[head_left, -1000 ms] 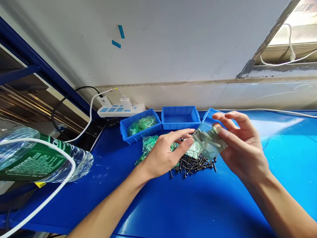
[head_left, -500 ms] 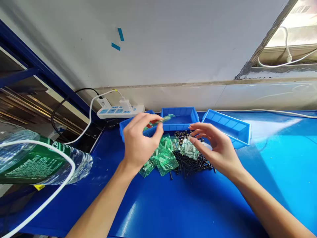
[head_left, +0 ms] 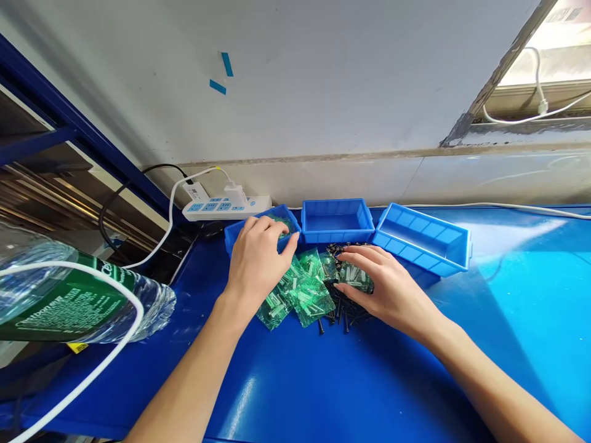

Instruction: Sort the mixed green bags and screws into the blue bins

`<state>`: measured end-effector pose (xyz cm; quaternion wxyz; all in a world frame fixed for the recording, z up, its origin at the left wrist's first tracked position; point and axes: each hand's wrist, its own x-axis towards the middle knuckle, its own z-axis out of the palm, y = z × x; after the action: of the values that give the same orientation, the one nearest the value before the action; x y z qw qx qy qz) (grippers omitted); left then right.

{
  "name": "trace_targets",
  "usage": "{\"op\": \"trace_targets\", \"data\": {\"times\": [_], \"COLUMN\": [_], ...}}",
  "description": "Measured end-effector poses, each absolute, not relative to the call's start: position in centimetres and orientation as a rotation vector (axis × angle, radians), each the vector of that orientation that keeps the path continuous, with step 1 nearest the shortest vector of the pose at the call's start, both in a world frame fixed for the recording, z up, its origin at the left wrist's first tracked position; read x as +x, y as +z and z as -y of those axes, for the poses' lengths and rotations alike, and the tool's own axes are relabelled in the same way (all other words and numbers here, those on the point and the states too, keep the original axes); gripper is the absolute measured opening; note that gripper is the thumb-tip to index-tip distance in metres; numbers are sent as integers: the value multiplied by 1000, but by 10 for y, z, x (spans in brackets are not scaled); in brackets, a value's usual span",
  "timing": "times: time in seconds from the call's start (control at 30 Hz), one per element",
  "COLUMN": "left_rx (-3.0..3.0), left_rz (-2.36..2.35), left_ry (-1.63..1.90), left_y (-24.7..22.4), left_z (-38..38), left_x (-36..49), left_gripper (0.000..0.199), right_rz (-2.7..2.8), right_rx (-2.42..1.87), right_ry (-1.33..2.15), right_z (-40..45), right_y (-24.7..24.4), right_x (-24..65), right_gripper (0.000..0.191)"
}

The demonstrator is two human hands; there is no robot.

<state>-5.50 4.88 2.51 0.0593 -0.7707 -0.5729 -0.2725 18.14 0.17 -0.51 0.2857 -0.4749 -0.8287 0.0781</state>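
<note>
My left hand [head_left: 261, 252] is over the near edge of the left blue bin [head_left: 234, 232], its fingers apart above green packets inside; nothing shows between thumb and fingers. My right hand [head_left: 385, 280] rests around a clear green packet [head_left: 355, 277] on the pile, thumb and fingers spread on either side of it. More green packets with pale pieces [head_left: 307, 292] lie between the hands. Black screws [head_left: 341, 311] are heaped beneath and beside them, partly hidden by my right hand.
The middle blue bin [head_left: 337, 220] and the right blue bin [head_left: 422, 237] stand by the wall. A white power strip [head_left: 226, 208] lies behind the left bin. At left are a large bottle [head_left: 78, 301] and a white cable [head_left: 138, 307].
My left hand has lowered to the left bin, and the packet it held has left its fingers. My right hand has moved down and left onto the pile.
</note>
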Motion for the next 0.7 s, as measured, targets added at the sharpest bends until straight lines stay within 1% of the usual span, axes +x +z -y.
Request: {"op": "trace_targets", "data": {"times": [0.17,0.27,0.47,0.53,0.63,0.7], "left_rx": [-2385,-2392,-2445,-2514,-2695,-2865], "left_rz": [1567,1535,1426,1373,1346,1397], "left_ry": [-937,-949,-1080,-1170,-1353,-1461], "left_y": [22,21,21,23,27,29], "left_z": [-45,-44,-43,-41,-35,-31], "left_x": [-49,-48,-47,-43,-35,-29], "left_gripper": [12,11,13,14,11,12], "right_rz": [2198,2067,1683,1564,1404,1324], "right_rx": [-1262,-1277,-1290,-1284,-1251,-1236], "right_ry": [190,237,521,595,679,735], "right_z": [-4,-5,-6,-4,-2,-1], "right_y": [-11,-11,-2,4,14,19], "right_x": [183,183,183,182,180,179], "right_gripper": [33,28,18,24,41,43]}}
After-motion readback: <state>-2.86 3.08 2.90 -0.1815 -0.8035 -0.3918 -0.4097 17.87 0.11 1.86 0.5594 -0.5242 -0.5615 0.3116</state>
